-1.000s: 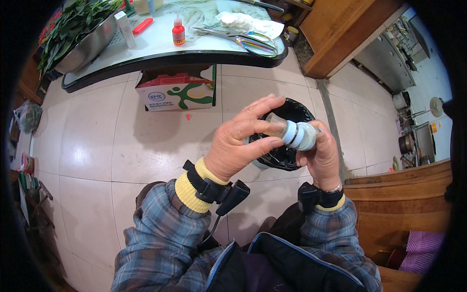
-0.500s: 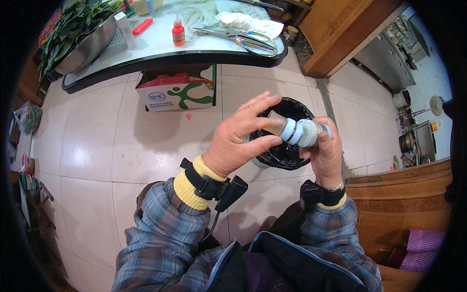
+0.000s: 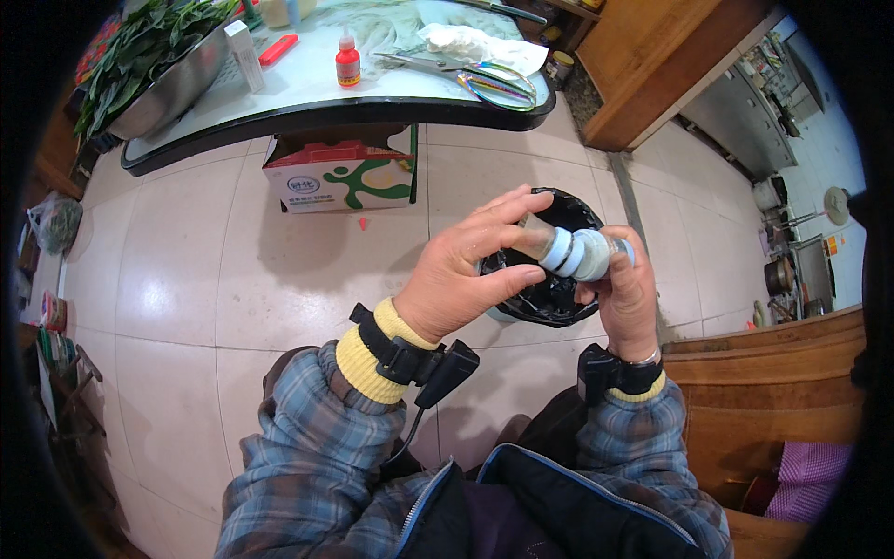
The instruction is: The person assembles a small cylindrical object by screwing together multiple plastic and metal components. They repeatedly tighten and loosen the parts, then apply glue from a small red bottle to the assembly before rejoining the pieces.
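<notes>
My right hand (image 3: 626,291) grips a small pale blue and white bottle (image 3: 585,254), held sideways above a bin lined with a black bag (image 3: 545,296). My left hand (image 3: 464,273) has its fingertips on the bottle's clear tip at the left end, with thumb and forefinger pinching it. Both wrists wear black strapped devices over yellow cuffs and plaid sleeves.
A round-edged table (image 3: 326,107) stands ahead with a metal bowl of leafy greens (image 3: 154,65), a small red bottle (image 3: 347,63), scissors (image 3: 466,73) and a white cloth (image 3: 470,42). A cardboard box (image 3: 340,172) sits under it on the tiled floor. Wooden furniture (image 3: 773,373) is at my right.
The bottle and both hands have shifted slightly right over the bin, and my left fingers have slid toward the bottle's tip.
</notes>
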{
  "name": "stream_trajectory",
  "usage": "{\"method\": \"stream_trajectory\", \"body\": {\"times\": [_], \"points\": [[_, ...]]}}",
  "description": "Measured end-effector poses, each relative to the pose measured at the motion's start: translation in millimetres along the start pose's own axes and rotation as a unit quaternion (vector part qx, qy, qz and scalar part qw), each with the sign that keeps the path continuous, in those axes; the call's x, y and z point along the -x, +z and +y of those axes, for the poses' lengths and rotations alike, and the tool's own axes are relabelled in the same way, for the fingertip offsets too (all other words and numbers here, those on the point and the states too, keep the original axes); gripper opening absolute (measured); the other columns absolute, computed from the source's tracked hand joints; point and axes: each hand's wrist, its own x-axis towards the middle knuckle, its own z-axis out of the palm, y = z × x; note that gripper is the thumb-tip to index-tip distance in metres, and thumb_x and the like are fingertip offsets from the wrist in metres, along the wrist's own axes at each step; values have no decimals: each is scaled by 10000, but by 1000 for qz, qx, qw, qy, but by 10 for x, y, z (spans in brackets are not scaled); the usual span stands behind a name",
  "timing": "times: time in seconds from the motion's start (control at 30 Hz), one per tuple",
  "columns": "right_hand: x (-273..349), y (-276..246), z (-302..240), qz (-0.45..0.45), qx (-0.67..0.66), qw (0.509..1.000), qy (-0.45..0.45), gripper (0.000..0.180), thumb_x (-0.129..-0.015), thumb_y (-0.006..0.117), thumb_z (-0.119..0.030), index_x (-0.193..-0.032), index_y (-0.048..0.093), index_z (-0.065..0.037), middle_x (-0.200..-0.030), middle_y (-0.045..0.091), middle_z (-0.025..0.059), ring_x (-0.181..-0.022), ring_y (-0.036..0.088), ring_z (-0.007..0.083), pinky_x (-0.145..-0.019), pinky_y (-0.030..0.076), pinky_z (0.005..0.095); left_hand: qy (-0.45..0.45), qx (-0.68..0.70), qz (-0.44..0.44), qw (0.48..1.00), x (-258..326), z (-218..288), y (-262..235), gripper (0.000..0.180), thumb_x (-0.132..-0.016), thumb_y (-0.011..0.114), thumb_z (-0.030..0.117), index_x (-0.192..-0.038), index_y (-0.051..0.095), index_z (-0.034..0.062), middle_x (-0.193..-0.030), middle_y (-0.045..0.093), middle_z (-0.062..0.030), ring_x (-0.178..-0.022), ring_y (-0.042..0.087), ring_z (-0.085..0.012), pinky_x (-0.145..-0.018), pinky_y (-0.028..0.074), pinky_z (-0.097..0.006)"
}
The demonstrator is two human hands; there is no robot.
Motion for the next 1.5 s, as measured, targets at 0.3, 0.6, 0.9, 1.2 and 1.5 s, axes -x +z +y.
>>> {"method": "stream_trajectory", "body": {"times": [0.3, 0.6, 0.9, 1.2, 1.5], "points": [[8, 68, 66, 4, -46, 994, 101, 609, -973, 428, -614, -1094, 570, -34, -754, 599, 68, -484, 528, 113, -434, 457, 239, 2, 61, 40, 997, 45, -67, 54, 338, -819, 687, -49, -1138, 702, 60, -1454, 479, -183, -1316, 492, -259, -1056, 434, -347], [11, 156, 20, 10, -21, 1000, 11, 544, -955, 581, -485, -1246, 529, -28, -939, 615, 69, -683, 596, 105, -589, 508, 217, -68, 114, 71, 989, 62, -32, 60, 292, -850, 669, -16, -1131, 711, 56, -1444, 490, -175, -1251, 533, -223, -996, 482, -324], [49, 3, -46, -67, 15, 998, 6, 553, -907, 645, -501, -1165, 559, -19, -865, 598, 31, -636, 560, 66, -568, 460, 193, 20, 27, 18, 999, 42, -78, -9, 401, -824, 716, -5, -1213, 675, 81, -1475, 451, -192, -1345, 457, -273, -1072, 410, -368], [58, -23, -87, -74, 15, 997, 23, 520, -920, 619, -514, -1095, 567, -27, -817, 580, 17, -602, 523, 50, -531, 425, 189, 35, 2, -2, 999, 41, -80, 27, 427, -823, 700, -31, -1233, 658, 82, -1469, 460, -190, -1371, 432, -297, -1092, 388, -385], [34, 37, -47, -83, -11, 996, 12, 496, -986, 517, -494, -1095, 566, -13, -782, 589, 45, -549, 518, 62, -496, 435, 197, 7, 59, 63, 996, 46, -40, 70, 314, -826, 717, 31, -1138, 704, 71, -1395, 548, -129, -1305, 504, -269, -1070, 409, -352]]}}
